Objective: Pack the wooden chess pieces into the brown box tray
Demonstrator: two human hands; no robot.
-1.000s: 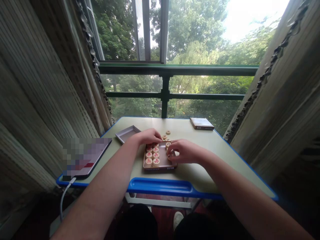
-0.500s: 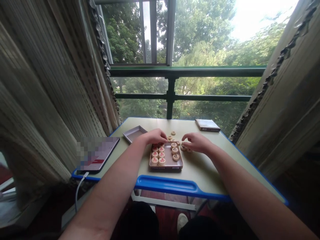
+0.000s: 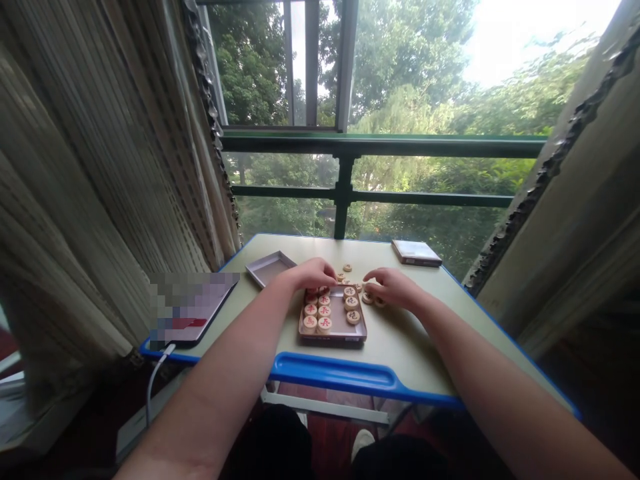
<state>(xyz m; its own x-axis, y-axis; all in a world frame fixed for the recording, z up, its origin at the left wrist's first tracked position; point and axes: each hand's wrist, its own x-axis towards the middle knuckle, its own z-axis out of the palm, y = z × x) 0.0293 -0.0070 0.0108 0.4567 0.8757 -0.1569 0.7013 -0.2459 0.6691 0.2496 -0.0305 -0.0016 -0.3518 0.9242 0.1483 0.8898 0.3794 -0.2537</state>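
A shallow box holds Chinese chess pieces: red-marked ones in two columns on its left, and dark-marked ones along its right side. My left hand reaches over the box's far edge. Its fingers are drawn together and bent down; what they hold, if anything, is hidden. Just right of the box is my right hand, thumb and fingers curved and apart, close to loose pieces on the table. More loose pieces lie behind the box, partly hidden by my left hand.
The pale table has a blue edge and a blue tray groove at the front. An empty lid lies back left, a flat case back right. A tablet-like device with a white cable is at left.
The camera view has shifted slightly. Both hands stay in nearly the same places, and the pieces in the box look the same.
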